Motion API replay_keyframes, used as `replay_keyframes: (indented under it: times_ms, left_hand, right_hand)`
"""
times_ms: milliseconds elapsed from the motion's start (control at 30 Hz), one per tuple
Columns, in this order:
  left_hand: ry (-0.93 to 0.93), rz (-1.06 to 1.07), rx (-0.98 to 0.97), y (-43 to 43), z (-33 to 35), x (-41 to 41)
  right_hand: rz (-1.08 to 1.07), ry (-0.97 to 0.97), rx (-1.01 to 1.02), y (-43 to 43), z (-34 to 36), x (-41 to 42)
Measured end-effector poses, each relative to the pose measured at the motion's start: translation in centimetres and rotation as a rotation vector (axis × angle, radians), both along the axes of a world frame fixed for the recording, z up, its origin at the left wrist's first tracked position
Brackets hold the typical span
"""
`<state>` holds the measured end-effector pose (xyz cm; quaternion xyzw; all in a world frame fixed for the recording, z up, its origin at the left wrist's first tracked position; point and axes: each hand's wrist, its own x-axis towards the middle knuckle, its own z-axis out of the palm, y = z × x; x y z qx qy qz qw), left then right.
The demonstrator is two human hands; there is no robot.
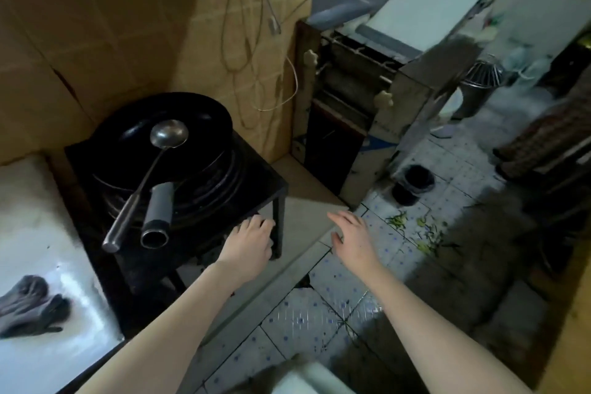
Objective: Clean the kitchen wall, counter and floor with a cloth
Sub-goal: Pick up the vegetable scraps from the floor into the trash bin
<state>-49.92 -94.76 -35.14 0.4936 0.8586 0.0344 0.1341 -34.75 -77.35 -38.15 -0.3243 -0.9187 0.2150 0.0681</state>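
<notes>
Cloth not in hand
Left fingers (pixel 256 223), right fingers (pixel 344 218) open, empty; cloth (pixel 28 302) on desk (pixel 48 201), well left of them: likely needs fetching.

Ladle (pixel 140 189) lay in wok (pixel 134 134), wok on stove stand (pixel 256 182). Counter (pixel 38 201) to the left carried a cloth (pixel 28 305). Machine (pixel 351 99) stood to the right, bucket (pixel 415 182) and scraps (pixel 425 233) on floor (pixel 319 313) before it.

Grey cloth (pixel 28 304) lies crumpled at the far left on the white tabletop (pixel 48 201). Tan tiled wall (pixel 96 25) stands behind. The floor (pixel 319 313), white tiles dotted blue, carries scattered green scraps (pixel 422 233).
</notes>
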Motion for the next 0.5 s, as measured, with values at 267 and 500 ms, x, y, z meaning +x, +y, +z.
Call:
replay_keyframes:
  times_ms: [267, 500]
  left_hand:
    - [0.049, -0.183, -0.115, 10.6, 0.5, 3.7]
    - [0.062, -0.319, -0.090, 19.5, 2.1, 5.2]
  right_hand:
    - [-0.209, -0.002, 0.019, 7.9, 0.3, 7.1]
    - [-0.379, -0.013, 0.014, 14.0, 1.0, 11.7]
